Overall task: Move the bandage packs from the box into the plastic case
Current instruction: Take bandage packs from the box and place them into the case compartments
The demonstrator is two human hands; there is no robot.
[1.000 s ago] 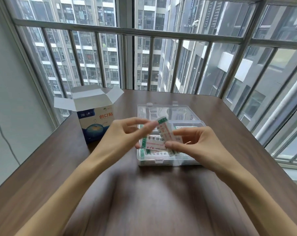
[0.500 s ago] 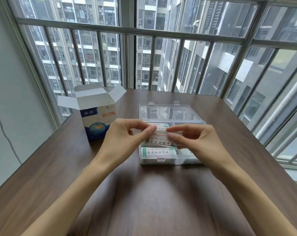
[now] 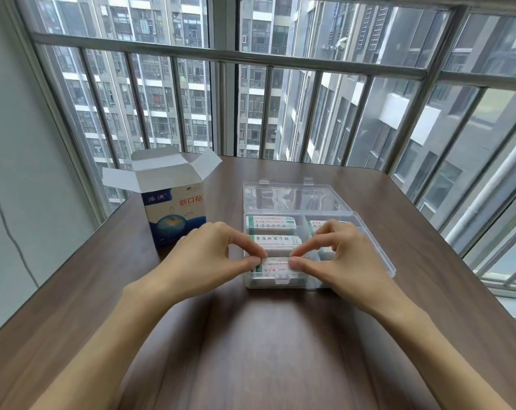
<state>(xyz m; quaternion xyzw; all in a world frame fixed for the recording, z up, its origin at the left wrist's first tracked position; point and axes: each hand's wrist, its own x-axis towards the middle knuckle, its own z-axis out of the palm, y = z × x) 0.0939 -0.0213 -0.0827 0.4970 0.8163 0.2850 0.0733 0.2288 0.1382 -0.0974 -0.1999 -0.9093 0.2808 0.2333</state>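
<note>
A clear plastic case [image 3: 375, 247] lies open on the brown table, its lid flat behind it. Two white bandage packs [image 3: 276, 240] with green ends fill the far and middle slots on its left side, and another pack [image 3: 316, 224] shows in the right half. Over the nearest left slot, a bandage pack [image 3: 276, 265] is pinched at its left end by my left hand [image 3: 212, 258] and at its right end by my right hand [image 3: 342, 258], thumb and forefinger each. The white and blue bandage box [image 3: 174, 214] stands open to the left of the case.
The wooden table [image 3: 265, 350] runs to a barred window at the back and right. A grey wall with a thin cable is on the left. The box flaps stick up and outward near my left hand.
Both hands have lowered the pack from above the case down into the nearest left slot, turning it level. The box and case have not moved.
</note>
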